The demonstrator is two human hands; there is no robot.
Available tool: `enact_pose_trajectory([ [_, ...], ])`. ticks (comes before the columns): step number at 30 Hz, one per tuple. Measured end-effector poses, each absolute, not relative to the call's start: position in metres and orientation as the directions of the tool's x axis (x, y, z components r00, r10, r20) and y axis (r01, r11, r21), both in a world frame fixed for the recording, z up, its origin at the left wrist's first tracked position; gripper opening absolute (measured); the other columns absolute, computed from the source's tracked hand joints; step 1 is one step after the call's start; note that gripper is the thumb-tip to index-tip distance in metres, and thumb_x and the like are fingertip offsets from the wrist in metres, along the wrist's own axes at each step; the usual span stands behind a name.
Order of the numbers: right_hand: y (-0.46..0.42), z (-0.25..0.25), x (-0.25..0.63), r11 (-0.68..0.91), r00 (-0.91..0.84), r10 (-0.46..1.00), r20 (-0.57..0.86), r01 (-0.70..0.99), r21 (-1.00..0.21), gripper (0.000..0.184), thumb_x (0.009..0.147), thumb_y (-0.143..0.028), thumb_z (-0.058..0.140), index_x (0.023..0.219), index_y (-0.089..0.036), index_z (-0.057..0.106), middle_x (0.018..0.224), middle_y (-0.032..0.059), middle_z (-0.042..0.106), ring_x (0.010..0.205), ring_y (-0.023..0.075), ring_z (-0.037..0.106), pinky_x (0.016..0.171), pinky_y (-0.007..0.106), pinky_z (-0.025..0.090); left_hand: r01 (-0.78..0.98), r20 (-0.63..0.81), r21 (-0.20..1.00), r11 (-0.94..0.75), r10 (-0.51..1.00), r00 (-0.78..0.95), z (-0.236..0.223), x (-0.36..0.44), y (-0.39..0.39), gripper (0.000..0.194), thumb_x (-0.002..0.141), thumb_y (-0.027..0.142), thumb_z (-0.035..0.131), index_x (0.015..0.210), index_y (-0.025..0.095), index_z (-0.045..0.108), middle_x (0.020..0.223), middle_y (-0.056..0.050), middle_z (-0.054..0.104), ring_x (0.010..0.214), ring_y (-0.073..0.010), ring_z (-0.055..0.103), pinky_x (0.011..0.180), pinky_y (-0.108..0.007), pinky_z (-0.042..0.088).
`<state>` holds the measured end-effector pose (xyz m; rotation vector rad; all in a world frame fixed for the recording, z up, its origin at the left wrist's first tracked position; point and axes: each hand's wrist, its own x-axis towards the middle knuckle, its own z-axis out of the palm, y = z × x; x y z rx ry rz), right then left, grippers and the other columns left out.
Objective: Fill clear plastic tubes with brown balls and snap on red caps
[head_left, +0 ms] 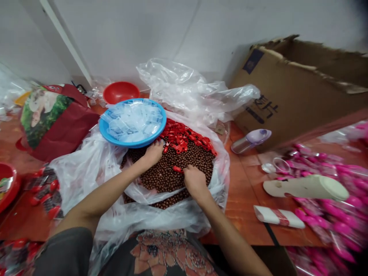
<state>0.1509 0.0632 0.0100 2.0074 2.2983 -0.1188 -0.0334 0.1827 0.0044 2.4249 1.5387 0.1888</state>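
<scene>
Right hand (196, 182), head view: nearly closed, my fingertips pinching one red piece (177, 169); likely needs a fine grip.
Left hand (154, 153): half-curled beside blue basin (138, 144); hold, I cannot tell.
Red pieces (181, 138): heaped on brown beads (161, 174).

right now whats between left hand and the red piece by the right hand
Brown beads lie between the left hand and that red piece, head view.

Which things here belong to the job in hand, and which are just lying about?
Likely in the job:
right hand, holding a red piece
left hand
brown beads
red pile
blue basin of clear pieces

Probably just lying about:
purple-lidded bottle
torn cardboard box
maroon bag
</scene>
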Motion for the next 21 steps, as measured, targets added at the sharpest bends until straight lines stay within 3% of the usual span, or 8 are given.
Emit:
enact_pose_trajectory([
  [2,0.056,0.008,0.159,0.138,-0.138,0.99,-0.028,0.99,0.009,0.029,0.09,-0.01,0.046,0.106,-0.016,0.069,0.099,0.0136,0.068,0.09,0.0245,0.062,0.076,0.034,0.049,0.895,-0.048,0.244,-0.374,0.917,0.396,-0.002,-0.024,0.194,0.041,0.089,0.005,0.033,0.123,0.007,0.056,0.115,-0.023,0.061,0.109,-0.0277,0.059,0.094,-0.039,0.045],
  [5,0.055,-0.004,0.159,0.285,-0.277,0.952,0.134,0.957,-0.048,0.039,0.093,-0.014,0.046,0.129,-0.021,0.058,0.117,0.0114,0.065,0.098,0.0235,0.057,0.085,0.035,0.049,0.902,-0.047,0.225,-0.369,0.92,0.388,-0.005,-0.025,0.201,0.034,0.091,0.009,0.036,0.111,0.013,0.063,0.109,-0.019,0.063,0.102,-0.0261,0.06,0.088,-0.036,0.047],
  [7,0.059,-0.014,0.154,0.363,-0.344,0.926,0.157,0.925,-0.112,0.035,0.094,-0.019,0.047,0.127,-0.022,0.059,0.117,0.0095,0.065,0.097,0.0228,0.056,0.086,0.034,0.05,0.887,-0.034,0.275,-0.37,0.919,0.394,-0.004,-0.032,0.199,0.031,0.089,0.012,0.044,0.113,0.016,0.063,0.111,-0.016,0.063,0.103,-0.0253,0.06,0.09,-0.035,0.046],
  [10,0.063,-0.022,0.148,0.346,-0.33,0.937,0.112,0.92,-0.183,0.029,0.095,-0.02,0.048,0.119,-0.021,0.063,0.107,0.0089,0.065,0.096,0.0227,0.055,0.085,0.033,0.049,0.795,-0.018,0.503,-0.339,0.916,0.402,-0.002,-0.053,0.186,0.036,0.079,0.012,0.06,0.115,0.018,0.065,0.111,-0.012,0.066,0.104,-0.0248,0.06,0.094,-0.035,0.044],
  [12,0.063,-0.023,0.148,0.302,-0.294,0.953,0.072,0.934,-0.193,0.028,0.093,-0.018,0.05,0.118,-0.02,0.063,0.103,0.0103,0.064,0.096,0.024,0.054,0.084,0.034,0.047,0.732,-0.079,0.624,-0.276,0.909,0.41,0.0,-0.07,0.174,0.034,0.074,0.015,0.066,0.107,0.02,0.07,0.103,-0.008,0.071,0.097,-0.0249,0.062,0.092,-0.034,0.044],
  [14,0.061,-0.022,0.152,0.269,-0.266,0.963,0.042,0.944,-0.193,0.028,0.092,-0.016,0.05,0.116,-0.018,0.063,0.101,0.012,0.064,0.097,0.0255,0.053,0.085,0.036,0.046,0.727,-0.217,0.662,-0.185,0.88,0.422,0.0,-0.083,0.162,0.025,0.072,0.018,0.066,0.095,0.022,0.075,0.091,-0.005,0.073,0.088,-0.0238,0.064,0.085,-0.032,0.044],
  [17,0.057,-0.019,0.162,0.267,-0.253,0.964,0.088,0.92,-0.287,0.025,0.094,-0.018,0.047,0.112,-0.018,0.065,0.1,0.0112,0.065,0.096,0.0255,0.053,0.087,0.037,0.044,0.759,-0.375,0.644,-0.093,0.826,0.42,-0.003,-0.083,0.15,0.018,0.073,0.02,0.064,0.084,0.021,0.078,0.08,-0.003,0.074,0.075,-0.0202,0.063,0.073,-0.028,0.043],
  [21,0.047,-0.015,0.178,0.217,-0.104,0.961,0.256,0.856,-0.469,0.028,0.096,-0.026,0.045,0.117,-0.018,0.062,0.109,0.0101,0.068,0.099,0.0255,0.055,0.091,0.041,0.045,0.697,-0.276,0.705,-0.134,0.853,0.444,-0.014,-0.048,0.145,0.018,0.073,0.021,0.064,0.082,0.018,0.079,0.079,-0.004,0.074,0.071,-0.0189,0.063,0.07,-0.027,0.042],
])
